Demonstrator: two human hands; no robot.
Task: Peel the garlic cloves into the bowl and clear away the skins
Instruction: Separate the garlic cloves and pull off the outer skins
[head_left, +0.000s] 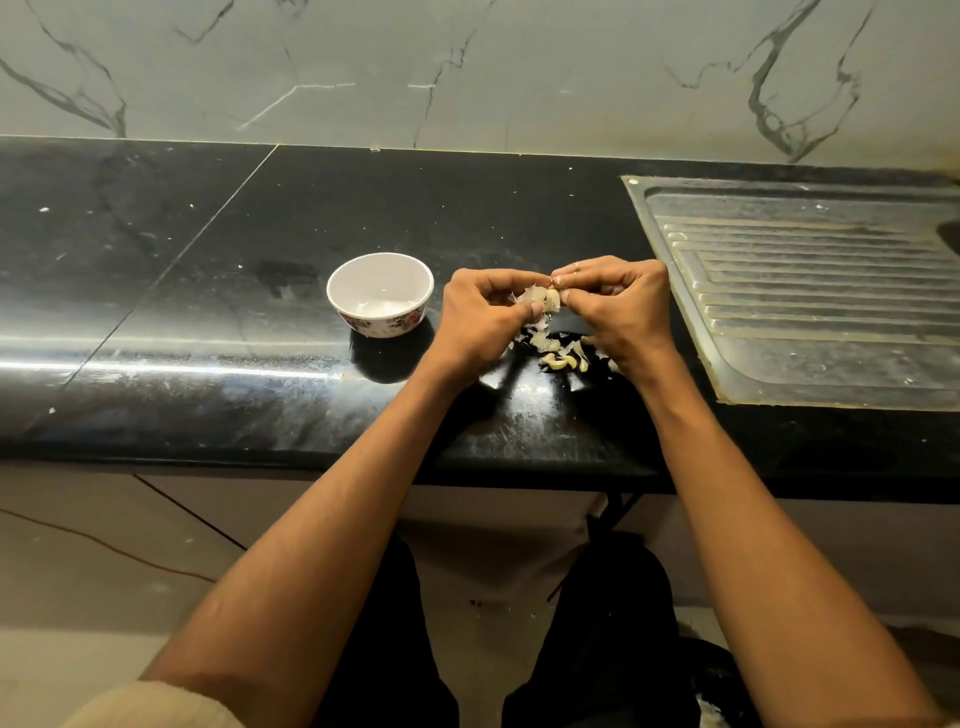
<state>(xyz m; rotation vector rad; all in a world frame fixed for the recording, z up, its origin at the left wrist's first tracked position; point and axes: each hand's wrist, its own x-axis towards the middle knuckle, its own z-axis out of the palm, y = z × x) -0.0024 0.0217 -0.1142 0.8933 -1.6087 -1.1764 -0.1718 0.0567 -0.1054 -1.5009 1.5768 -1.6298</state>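
Head view: at frame centre a garlic clove (549, 300) is pinched between left hand (485, 317) and right hand (621, 306), above a heap of skins (558, 353) on the black counter (208, 312). Just left stands the white bowl (380, 292); a steel drainboard (810, 291) fills the right.

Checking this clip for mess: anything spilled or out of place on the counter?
Only expected mess: loose garlic skins and cloves lie on the black counter under both hands, beside the bowl. Nothing tipped or damaged.
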